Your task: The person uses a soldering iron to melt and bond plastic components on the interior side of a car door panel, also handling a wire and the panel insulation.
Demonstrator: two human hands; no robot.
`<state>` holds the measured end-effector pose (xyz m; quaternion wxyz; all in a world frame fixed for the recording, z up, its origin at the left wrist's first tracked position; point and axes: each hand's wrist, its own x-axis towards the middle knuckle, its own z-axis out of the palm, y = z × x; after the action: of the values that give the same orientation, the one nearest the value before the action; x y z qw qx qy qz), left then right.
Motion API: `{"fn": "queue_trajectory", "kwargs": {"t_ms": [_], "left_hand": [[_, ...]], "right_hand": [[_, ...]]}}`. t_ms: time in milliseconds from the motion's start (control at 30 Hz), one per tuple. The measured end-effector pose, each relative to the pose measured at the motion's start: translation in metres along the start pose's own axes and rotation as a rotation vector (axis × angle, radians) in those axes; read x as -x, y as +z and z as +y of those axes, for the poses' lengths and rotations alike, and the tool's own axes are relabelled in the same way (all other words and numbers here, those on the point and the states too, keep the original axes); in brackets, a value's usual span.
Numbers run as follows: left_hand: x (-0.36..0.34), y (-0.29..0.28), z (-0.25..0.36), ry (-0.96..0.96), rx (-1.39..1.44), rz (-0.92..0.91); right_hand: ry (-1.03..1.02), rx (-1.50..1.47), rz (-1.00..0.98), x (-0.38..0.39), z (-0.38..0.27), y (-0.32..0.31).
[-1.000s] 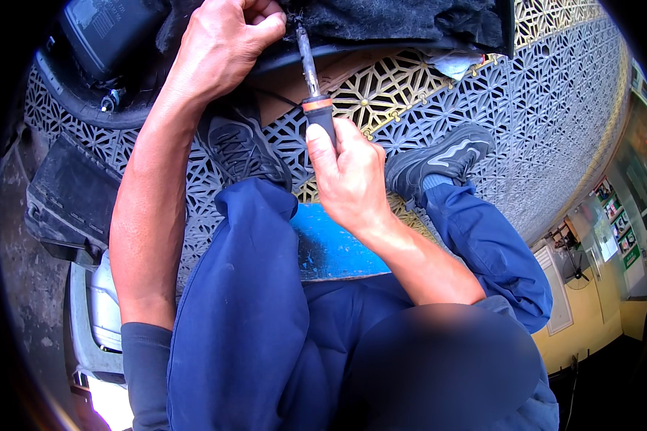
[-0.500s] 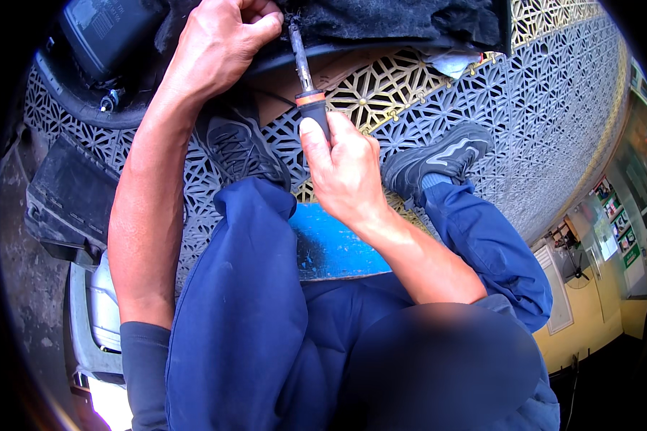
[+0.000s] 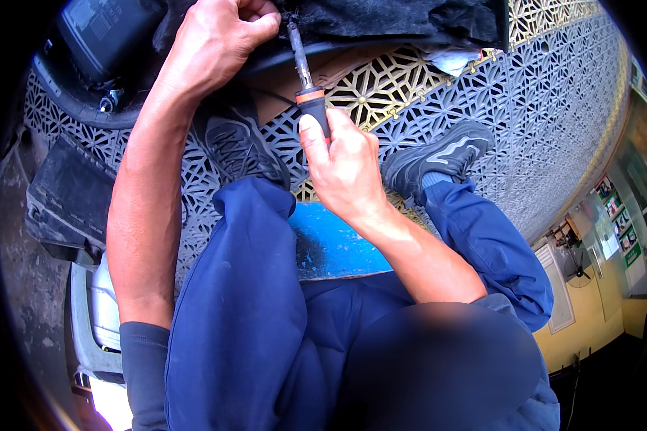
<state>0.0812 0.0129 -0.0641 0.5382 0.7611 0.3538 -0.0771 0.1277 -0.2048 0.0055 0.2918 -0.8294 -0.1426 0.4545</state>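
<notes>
My right hand (image 3: 345,169) is wrapped shut around the black-and-orange handle of a screwdriver (image 3: 305,79), its shaft angled up to a point under the edge of the black panel (image 3: 395,18). My left hand (image 3: 219,43) is curled closed on that edge just beside the tip; I cannot see the fastener itself. Judgement: keep the shaft in line with the fastener, press firmly while turning, and let the left hand brace the panel.

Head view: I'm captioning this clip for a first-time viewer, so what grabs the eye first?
The screwdriver at top centre, its black and orange handle gripped by the right hand, shaft tip pushed up under a dark panel. The left hand is clenched against that panel beside the tip. Below, blue trousers fill the lower frame over a patterned floor mat.
</notes>
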Motion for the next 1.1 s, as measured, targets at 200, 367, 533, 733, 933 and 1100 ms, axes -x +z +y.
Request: {"fn": "queue_trajectory", "kwargs": {"t_ms": [200, 367, 533, 733, 933, 1100], "left_hand": [[0.0007, 0.0001, -0.0045, 0.012, 0.032, -0.003], [0.0012, -0.0020, -0.0028, -0.009, 0.019, 0.008], [0.0009, -0.0026, -0.0057, 0.014, 0.024, -0.005], [0.0013, -0.0020, -0.0049, 0.008, 0.038, -0.016], [0.0028, -0.0022, 0.0004, 0.008, -0.005, -0.005], [0.0022, -0.0005, -0.0013, 0.006, -0.001, -0.004]], "right_hand": [[-0.002, -0.006, 0.003, 0.0033, 0.0020, -0.0009], [-0.035, -0.057, 0.042, 0.0077, 0.0049, 0.0000], [-0.051, -0.091, 0.050, 0.0078, 0.0016, -0.0001], [-0.043, -0.117, 0.036, 0.0058, -0.0032, 0.0011], [-0.041, -0.079, 0.020, 0.0038, -0.0031, 0.0003], [-0.048, -0.055, 0.025, 0.0028, -0.0018, 0.0013]]}}
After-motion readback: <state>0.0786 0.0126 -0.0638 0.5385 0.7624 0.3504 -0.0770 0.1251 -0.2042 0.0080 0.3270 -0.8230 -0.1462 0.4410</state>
